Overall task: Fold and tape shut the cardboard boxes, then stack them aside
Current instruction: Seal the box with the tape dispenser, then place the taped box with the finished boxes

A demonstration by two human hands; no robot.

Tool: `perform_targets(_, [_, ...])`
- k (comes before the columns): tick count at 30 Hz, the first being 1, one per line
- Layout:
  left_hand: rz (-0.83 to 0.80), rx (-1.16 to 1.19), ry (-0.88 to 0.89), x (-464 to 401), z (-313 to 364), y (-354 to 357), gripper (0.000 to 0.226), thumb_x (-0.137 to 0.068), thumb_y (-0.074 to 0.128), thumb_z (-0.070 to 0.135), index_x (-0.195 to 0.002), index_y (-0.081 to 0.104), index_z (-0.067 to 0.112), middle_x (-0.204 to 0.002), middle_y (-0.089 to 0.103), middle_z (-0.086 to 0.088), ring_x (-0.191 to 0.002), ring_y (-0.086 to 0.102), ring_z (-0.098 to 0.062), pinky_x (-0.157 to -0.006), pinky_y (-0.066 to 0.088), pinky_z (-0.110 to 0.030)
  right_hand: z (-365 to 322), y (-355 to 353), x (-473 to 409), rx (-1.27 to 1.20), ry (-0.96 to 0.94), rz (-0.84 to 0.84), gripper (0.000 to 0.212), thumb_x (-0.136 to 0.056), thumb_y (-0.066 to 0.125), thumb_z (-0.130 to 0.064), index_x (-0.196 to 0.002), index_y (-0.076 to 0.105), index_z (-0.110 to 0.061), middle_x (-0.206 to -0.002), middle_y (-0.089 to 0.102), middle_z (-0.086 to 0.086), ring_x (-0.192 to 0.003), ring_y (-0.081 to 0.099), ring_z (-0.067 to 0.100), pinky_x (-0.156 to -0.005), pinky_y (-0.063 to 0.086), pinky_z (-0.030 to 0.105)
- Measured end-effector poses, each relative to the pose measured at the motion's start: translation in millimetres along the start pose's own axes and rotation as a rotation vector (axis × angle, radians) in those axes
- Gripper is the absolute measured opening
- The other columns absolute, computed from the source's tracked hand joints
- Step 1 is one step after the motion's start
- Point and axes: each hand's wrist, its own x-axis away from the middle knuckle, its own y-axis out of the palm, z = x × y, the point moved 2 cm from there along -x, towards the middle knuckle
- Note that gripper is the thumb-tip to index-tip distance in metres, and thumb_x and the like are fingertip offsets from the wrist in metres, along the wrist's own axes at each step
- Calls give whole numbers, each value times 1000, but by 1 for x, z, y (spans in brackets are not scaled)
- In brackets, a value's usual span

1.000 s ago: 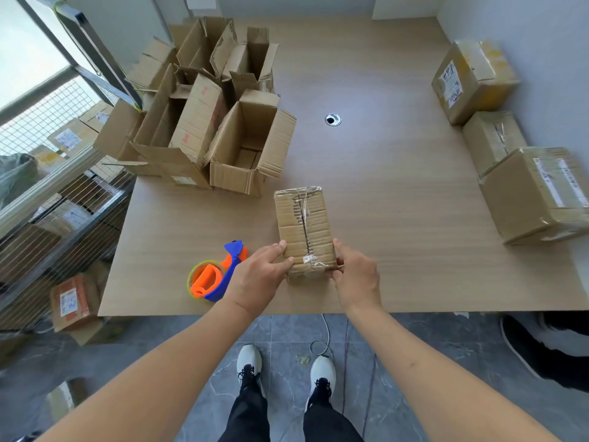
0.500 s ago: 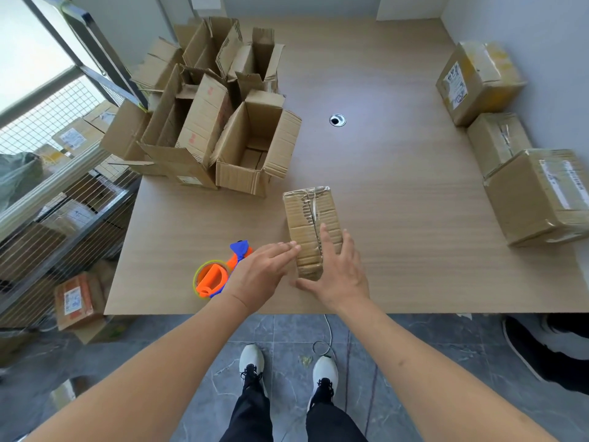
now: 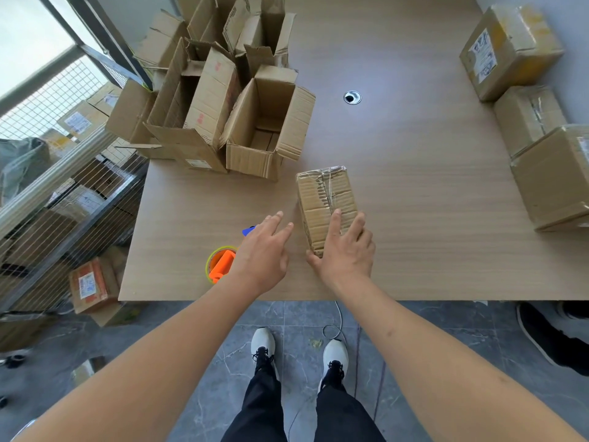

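Legible text: none; no word, brand or number can be made out.
Sealed box at the far right (image 3: 506, 46): white shipping label with dark print, too small to read.
Tall open box flap (image 3: 208, 100): red stamped marks, blurred.
Front of that open box (image 3: 198, 163): small white label, print unreadable.
Orange parcel on the floor (image 3: 92, 283): white label, print unreadable.
Boxes behind the wire mesh (image 3: 76, 122): white labels, unreadable.

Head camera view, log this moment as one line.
right hand: flat on taped brown cardboard box | left hand: open, off box | orange and blue tape dispenser: on wooden table, untouched
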Motion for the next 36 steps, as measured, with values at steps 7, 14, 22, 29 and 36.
perform_targets(7, [-75,-40,-41,-3,3,-17,63,-95,57,18,-155,39,15,-166,25,-16,-152,26,-35,-121,26,-43,0,1,0,-78,43,-54,113,-80,55,-82,-160,-1,-24,-161,-11,25,-143,19,45,-116,23,53])
perform_targets(14, [-81,-86,-59,-2,-6,-34,62,-100,51,26,-159,31,19,-167,22,-13,-153,22,-33,-124,18,-44,-9,-3,5,-128,92,74,101,-80,69,-66,-155,13,-28,-154,18,23,-125,44,43,-108,37,49])
perform_targets(22, [-61,-106,14,-12,-9,-86,62,-103,47,31,-160,27,17,-167,22,-12,-154,19,-34,-124,16,-47,-20,-55,25,-183,104,108,88,-80,64,-71,-152,18,-46,-148,29,17,-122,47,40,-108,36,47])
perform_targets(29, [-4,-157,108,-16,5,-157,63,-103,47,37,-160,27,18,-165,26,-11,-152,22,-35,-123,19,-49,-22,-127,45,-179,164,207,85,-77,60,-77,-150,28,-49,-141,38,14,-119,51,38,-105,38,46])
perform_targets(36, [86,-176,201,-20,42,-225,59,-104,46,38,-158,32,18,-161,35,-11,-149,29,-33,-122,24,-49,-11,-202,67,-192,200,345,85,-78,59,-78,-152,31,-48,-138,40,13,-118,51,38,-104,38,45])
